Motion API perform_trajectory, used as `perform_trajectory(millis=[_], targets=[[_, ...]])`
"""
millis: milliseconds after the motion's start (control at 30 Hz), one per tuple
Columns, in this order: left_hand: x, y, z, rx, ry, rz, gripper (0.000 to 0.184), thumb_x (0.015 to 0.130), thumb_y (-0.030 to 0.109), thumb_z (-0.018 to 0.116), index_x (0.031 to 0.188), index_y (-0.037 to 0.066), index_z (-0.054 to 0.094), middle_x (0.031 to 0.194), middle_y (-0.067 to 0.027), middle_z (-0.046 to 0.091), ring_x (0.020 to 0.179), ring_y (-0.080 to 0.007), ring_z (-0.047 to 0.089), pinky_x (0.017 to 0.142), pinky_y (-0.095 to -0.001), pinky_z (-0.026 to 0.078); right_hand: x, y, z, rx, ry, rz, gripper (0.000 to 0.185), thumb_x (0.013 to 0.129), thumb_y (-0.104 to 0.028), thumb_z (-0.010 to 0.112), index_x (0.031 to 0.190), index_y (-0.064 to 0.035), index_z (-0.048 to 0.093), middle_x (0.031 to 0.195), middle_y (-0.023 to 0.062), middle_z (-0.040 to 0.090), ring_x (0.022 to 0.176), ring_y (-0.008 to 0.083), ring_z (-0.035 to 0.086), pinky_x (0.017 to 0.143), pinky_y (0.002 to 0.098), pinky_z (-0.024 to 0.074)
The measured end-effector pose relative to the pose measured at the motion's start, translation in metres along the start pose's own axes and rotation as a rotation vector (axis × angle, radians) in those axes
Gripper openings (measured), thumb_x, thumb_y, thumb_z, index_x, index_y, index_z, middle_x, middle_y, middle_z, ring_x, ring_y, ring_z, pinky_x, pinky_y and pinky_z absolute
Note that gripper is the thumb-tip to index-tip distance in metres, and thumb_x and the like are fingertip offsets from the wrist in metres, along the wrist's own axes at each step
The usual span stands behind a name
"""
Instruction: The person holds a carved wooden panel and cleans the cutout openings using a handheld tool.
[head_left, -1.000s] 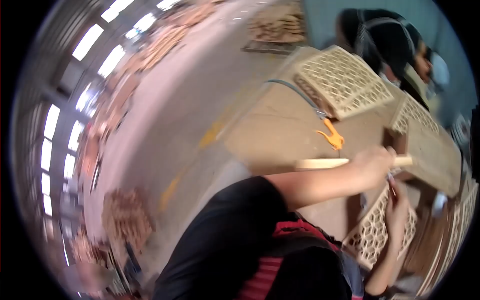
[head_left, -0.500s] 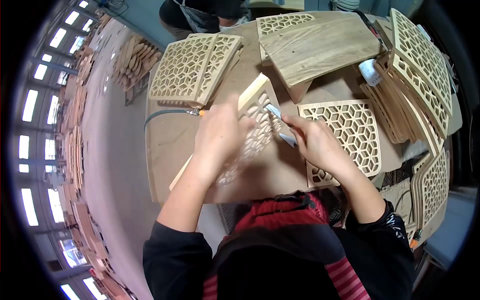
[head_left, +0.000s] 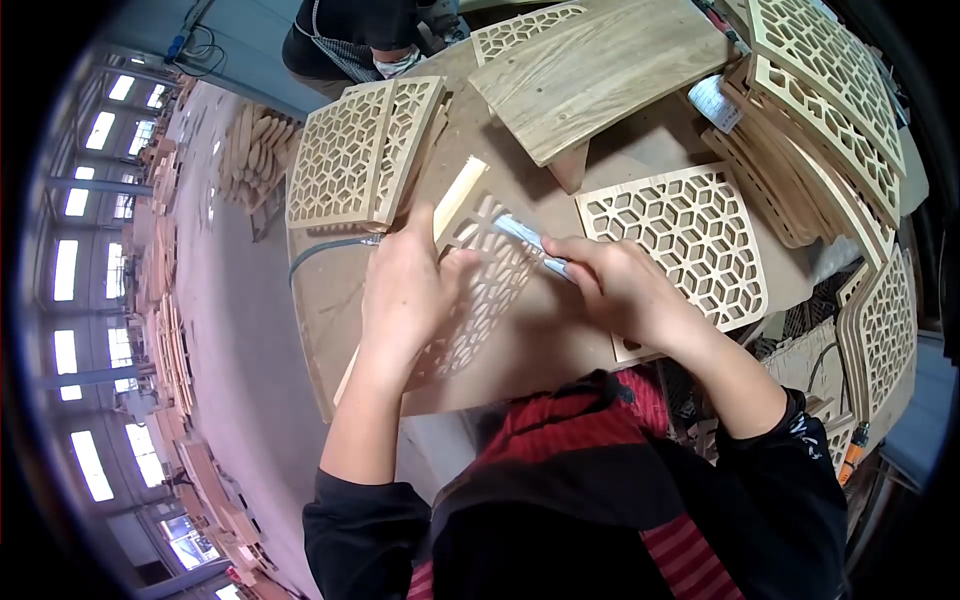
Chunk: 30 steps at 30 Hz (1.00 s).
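My left hand [head_left: 405,290] grips a pale wooden lattice panel [head_left: 463,198] by its upper left edge, holding it tilted up above the table. The panel's cut-out face is blurred. My right hand [head_left: 632,290] is closed on a folded pale blue-white strip [head_left: 519,231], which looks like sandpaper. One end of the strip lies at the panel's openings; the other pokes out below my fingers. Whether it passes through an opening I cannot tell. Just behind my right hand, another lattice panel [head_left: 690,240] lies flat.
Stacked lattice panels [head_left: 345,150] lie at the left by a hose [head_left: 325,248]. A wooden board [head_left: 600,80] stands raised at the back. Curved pieces [head_left: 775,190] and more panels [head_left: 825,65] crowd the right. A co-worker [head_left: 350,40] stands beyond the table [head_left: 400,400].
The view has shifted slightly. The panel has moved left and leans over more, with my left hand still on its edge. The strip lies flatter against the panel.
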<state>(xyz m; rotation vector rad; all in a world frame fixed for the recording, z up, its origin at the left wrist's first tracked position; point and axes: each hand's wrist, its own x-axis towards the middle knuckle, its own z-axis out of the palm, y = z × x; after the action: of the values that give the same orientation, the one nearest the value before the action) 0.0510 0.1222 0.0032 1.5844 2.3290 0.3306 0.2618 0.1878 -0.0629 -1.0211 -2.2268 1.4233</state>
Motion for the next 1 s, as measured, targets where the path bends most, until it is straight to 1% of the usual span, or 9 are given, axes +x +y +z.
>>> perform_trajectory(millis=[133,167,300,467,500,533,633,733,1000], targets=[[-0.001,0.002,0.001,0.019,0.009,0.006,0.039,0.081,0.020,0.080,0.104,-0.003,0.057,0.083,-0.0251,0.069,0.085,-0.0454,0.067,0.075,-0.0511,0.052,0.022,0.000,0.013,-0.049,0.060,-0.088,0.031,0.098,-0.010,0.053,0.126,-0.0023,0.065,0.096,0.0254,0.070,0.091,0.0434,0.069,0.087,0.0468,0.0535],[-0.002,0.002,0.000,0.006,0.003,-0.012,0.039,0.082,0.019,0.080,0.103,-0.003,0.056,0.082,-0.0248,0.069,0.084,-0.0455,0.067,0.075,-0.0510,0.052,0.018,0.014,0.027,-0.139,0.256,-0.255,0.032,0.097,-0.009,0.052,0.126,-0.0022,0.065,0.099,0.0255,0.070,0.094,0.0441,0.068,0.087,0.0484,0.0527],[0.002,-0.001,-0.003,0.000,0.016,0.009,0.037,0.082,0.020,0.079,0.101,-0.002,0.055,0.081,-0.0253,0.067,0.082,-0.0459,0.066,0.074,-0.0507,0.051,0.002,0.011,0.000,0.052,-0.011,-0.067,0.029,0.095,-0.007,0.053,0.120,-0.0013,0.068,0.100,0.0257,0.070,0.094,0.0431,0.068,0.084,0.0463,0.0538],[-0.005,0.002,0.008,0.038,0.018,0.026,0.038,0.082,0.021,0.079,0.101,-0.002,0.055,0.081,-0.0267,0.067,0.083,-0.0473,0.066,0.073,-0.0523,0.051,0.015,0.000,0.006,-0.073,0.043,-0.068,0.028,0.097,-0.011,0.053,0.119,-0.0004,0.067,0.095,0.0302,0.067,0.093,0.0445,0.067,0.083,0.0491,0.0525],[-0.006,0.009,0.004,0.054,-0.010,-0.034,0.039,0.083,0.022,0.079,0.102,-0.002,0.055,0.081,-0.0273,0.067,0.083,-0.0483,0.065,0.073,-0.0537,0.051,0.016,0.004,0.010,-0.060,0.128,-0.168,0.028,0.098,-0.013,0.053,0.119,-0.0003,0.067,0.097,0.0301,0.067,0.095,0.0446,0.066,0.085,0.0490,0.0520],[-0.005,0.002,0.006,0.039,0.030,0.035,0.038,0.083,0.022,0.079,0.102,-0.001,0.056,0.083,-0.0275,0.067,0.084,-0.0480,0.065,0.073,-0.0536,0.051,0.013,0.007,0.016,-0.047,0.209,-0.268,0.028,0.098,-0.014,0.053,0.119,-0.0003,0.066,0.099,0.0300,0.067,0.097,0.0447,0.066,0.086,0.0489,0.0515],[-0.006,0.003,0.005,0.038,0.034,0.015,0.038,0.083,0.024,0.077,0.104,-0.001,0.057,0.087,-0.0283,0.068,0.088,-0.0480,0.065,0.078,-0.0543,0.051,0.002,0.010,0.002,0.196,-0.054,0.021,0.032,0.100,-0.016,0.050,0.126,-0.0062,0.066,0.109,0.0268,0.067,0.105,0.0442,0.064,0.091,0.0469,0.0508],[-0.010,0.017,-0.002,0.097,-0.011,-0.066,0.038,0.083,0.026,0.076,0.105,0.000,0.057,0.090,-0.0274,0.069,0.091,-0.0471,0.066,0.080,-0.0551,0.051,-0.017,0.004,-0.010,-0.076,0.036,-0.053,0.031,0.093,-0.005,0.057,0.123,-0.0033,0.067,0.089,0.0271,0.069,0.081,0.0448,0.068,0.075,0.0487,0.0553],[-0.016,0.013,-0.005,0.056,0.010,-0.046,0.037,0.086,0.024,0.075,0.109,0.001,0.057,0.093,-0.0255,0.069,0.094,-0.0443,0.067,0.082,-0.0546,0.050,0.001,-0.009,-0.002,-0.085,0.047,-0.143,0.030,0.093,-0.006,0.058,0.122,-0.0013,0.067,0.098,0.0261,0.070,0.090,0.0434,0.068,0.082,0.0469,0.0552]])
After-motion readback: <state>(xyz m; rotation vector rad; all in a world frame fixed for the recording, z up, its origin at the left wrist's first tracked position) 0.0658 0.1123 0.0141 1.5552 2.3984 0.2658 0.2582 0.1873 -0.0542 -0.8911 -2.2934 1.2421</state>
